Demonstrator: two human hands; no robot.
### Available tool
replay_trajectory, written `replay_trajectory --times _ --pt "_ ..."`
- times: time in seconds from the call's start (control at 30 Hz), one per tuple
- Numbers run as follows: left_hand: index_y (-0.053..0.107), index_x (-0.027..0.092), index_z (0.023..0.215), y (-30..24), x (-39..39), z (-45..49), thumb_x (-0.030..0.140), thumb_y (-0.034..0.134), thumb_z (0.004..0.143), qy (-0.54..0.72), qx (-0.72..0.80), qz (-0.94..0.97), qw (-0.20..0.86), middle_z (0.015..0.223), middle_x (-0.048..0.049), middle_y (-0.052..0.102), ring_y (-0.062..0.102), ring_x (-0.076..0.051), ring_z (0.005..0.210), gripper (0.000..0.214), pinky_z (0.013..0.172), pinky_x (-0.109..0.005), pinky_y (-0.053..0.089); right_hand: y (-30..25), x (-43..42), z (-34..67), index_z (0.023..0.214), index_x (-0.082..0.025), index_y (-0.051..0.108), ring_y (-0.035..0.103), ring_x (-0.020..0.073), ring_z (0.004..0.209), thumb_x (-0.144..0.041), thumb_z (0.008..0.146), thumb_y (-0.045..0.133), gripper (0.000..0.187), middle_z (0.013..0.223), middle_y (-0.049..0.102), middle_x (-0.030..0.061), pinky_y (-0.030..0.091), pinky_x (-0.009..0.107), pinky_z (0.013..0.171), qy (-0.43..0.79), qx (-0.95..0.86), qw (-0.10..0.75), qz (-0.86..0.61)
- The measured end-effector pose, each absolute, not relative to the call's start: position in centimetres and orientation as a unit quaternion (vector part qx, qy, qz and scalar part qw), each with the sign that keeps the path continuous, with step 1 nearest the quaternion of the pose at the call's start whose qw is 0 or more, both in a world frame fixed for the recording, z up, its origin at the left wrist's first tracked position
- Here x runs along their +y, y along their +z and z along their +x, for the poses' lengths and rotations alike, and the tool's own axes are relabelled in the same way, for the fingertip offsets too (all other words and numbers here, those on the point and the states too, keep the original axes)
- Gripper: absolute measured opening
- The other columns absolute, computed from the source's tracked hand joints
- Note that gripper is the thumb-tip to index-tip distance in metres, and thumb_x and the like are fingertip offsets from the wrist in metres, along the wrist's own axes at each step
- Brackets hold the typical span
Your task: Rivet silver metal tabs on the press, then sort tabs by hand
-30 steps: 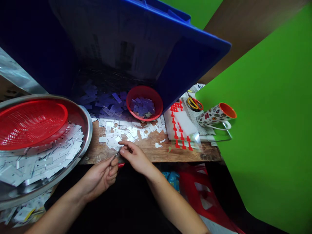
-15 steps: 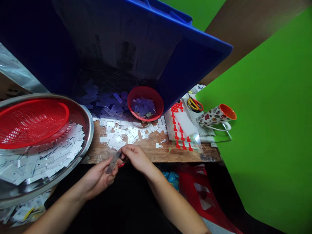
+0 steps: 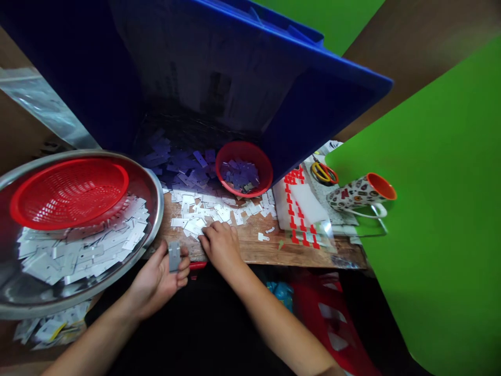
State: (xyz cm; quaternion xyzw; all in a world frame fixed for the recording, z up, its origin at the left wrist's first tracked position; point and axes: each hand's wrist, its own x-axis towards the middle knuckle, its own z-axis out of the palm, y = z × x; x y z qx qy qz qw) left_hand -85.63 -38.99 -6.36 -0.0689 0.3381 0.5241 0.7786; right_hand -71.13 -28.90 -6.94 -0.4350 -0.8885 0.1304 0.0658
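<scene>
My left hand (image 3: 160,279) is closed around a small grey metal plate (image 3: 174,256), which stands upright between thumb and fingers near the table's front edge. To its right, my right hand (image 3: 221,245) rests over the front of a pile of loose flat metal plates (image 3: 193,227). Its fingers are curled down and their tips are hidden, so anything in them cannot be made out. Behind the pile, a red bowl (image 3: 267,177) holds more plates.
At left a large steel basin (image 3: 157,209) holds many plates and a red strainer (image 3: 70,196). A blue bin (image 3: 332,89) lies on its side over the table (image 3: 250,250). At right are a plastic sheet with red shapes (image 3: 291,214), scissors (image 3: 324,173) and a tipped patterned mug (image 3: 354,193).
My right hand has let go of the plate that both hands held and moved right to the pile. My left hand keeps the plate, now turned upright. The view has shifted slightly.
</scene>
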Motion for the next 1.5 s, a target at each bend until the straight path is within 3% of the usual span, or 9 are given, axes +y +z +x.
replay_trajectory --times 0.17,0.37,0.53,0.63,0.83,1.0,1.1,1.33,1.5 --pt "0.063 0.011 0.101 -6.0 -38.6 -85.2 0.032 0.036 0.095 0.529 0.399 -0.09 0.744 0.079 -0.0077 0.064 0.063 -0.015 0.069 0.034 0.063 -0.028 0.051 -7.2 -28.8 -71.1 0.098 -0.023 0.065 0.051 0.0224 0.092 -0.034 0.092 0.049 0.021 0.093 0.062 0.0055 0.031 0.036 0.08 0.118 -0.896 0.077 -0.421" --pt "0.059 0.013 0.118 -6.7 -38.8 -84.9 0.032 0.042 0.094 0.559 0.44 -0.044 0.701 0.098 -0.0111 0.069 0.067 -0.016 0.08 0.035 0.075 -0.027 0.054 -7.2 -28.8 -71.0 0.088 -0.021 0.067 0.052 0.0202 0.087 -0.031 0.092 0.047 0.023 0.086 0.063 0.0049 0.03 0.035 0.079 0.117 -0.889 0.118 -0.426" --pt "0.06 0.018 0.116 -6.3 -39.1 -84.5 0.032 0.048 0.091 0.576 0.419 -0.075 0.698 0.122 -0.0106 0.063 0.062 -0.022 0.107 0.031 0.09 -0.034 0.052 -6.1 -30.6 -71.0 0.08 -0.021 0.069 0.055 0.0154 0.079 -0.026 0.091 0.05 0.023 0.077 0.062 0.0018 0.034 0.029 0.075 0.258 -0.854 0.161 -0.422" --pt "0.064 0.017 0.108 -6.2 -39.1 -84.4 0.019 0.051 0.089 0.591 0.442 -0.075 0.671 0.115 -0.0092 0.066 0.064 -0.02 0.104 0.023 0.091 -0.036 0.052 -5.8 -30.7 -71.7 0.087 -0.023 0.07 0.056 0.0138 0.08 -0.028 0.094 0.047 0.024 0.079 0.063 0.0004 0.036 0.026 0.074 0.322 -0.853 0.158 -0.38" --pt "0.063 0.014 0.107 -6.6 -39.3 -85.0 0.013 0.052 0.087 0.585 0.506 -0.074 0.629 0.09 -0.0087 0.071 0.068 -0.017 0.088 0.023 0.082 -0.031 0.056 -6.6 -27.6 -73.8 0.106 -0.026 0.065 0.051 0.0207 0.095 -0.034 0.09 0.054 0.021 0.098 0.061 0.0046 0.035 0.032 0.079 0.169 -0.892 0.099 -0.408" --pt "0.063 0.012 0.109 -6.2 -38.9 -85.2 0.015 0.048 0.089 0.585 0.487 -0.108 0.64 0.112 -0.0148 0.067 0.066 -0.022 0.101 0.025 0.084 -0.033 0.056 -7.1 -27.3 -74.2 0.098 -0.024 0.066 0.05 0.0214 0.093 -0.034 0.093 0.049 0.021 0.092 0.061 0.0047 0.034 0.035 0.081 0.13 -0.907 0.088 -0.392" --pt "0.061 0.014 0.114 -6.2 -38.5 -85.2 0.02 0.047 0.09 0.588 0.475 -0.113 0.645 0.122 -0.0161 0.062 0.063 -0.025 0.109 0.029 0.084 -0.034 0.056 -7.3 -27.6 -73.7 0.09 -0.022 0.068 0.053 0.0192 0.09 -0.031 0.093 0.047 0.023 0.088 0.062 0.0048 0.035 0.033 0.081 0.188 -0.877 0.136 -0.42" --pt "0.061 0.017 0.118 -6.2 -37.5 -84.5 0.008 0.047 0.084 0.605 0.446 -0.12 0.648 0.119 -0.0124 0.065 0.064 -0.023 0.107 0.037 0.082 -0.032 0.057 -7.0 -28.6 -71.8 0.074 -0.017 0.068 0.059 0.0139 0.071 -0.027 0.087 0.052 0.023 0.071 0.064 -0.0006 0.043 0.024 0.066 0.53 -0.655 0.23 -0.488" --pt "0.065 0.015 0.108 -6.5 -38.3 -84.4 0.009 0.052 0.084 0.604 0.458 -0.091 0.646 0.107 -0.0111 0.07 0.068 -0.02 0.092 0.028 0.081 -0.037 0.058 -5.8 -29.7 -70.4 0.081 -0.02 0.071 0.058 0.0136 0.078 -0.026 0.09 0.051 0.023 0.079 0.065 0.0009 0.042 0.024 0.073 0.454 -0.785 0.165 -0.387"
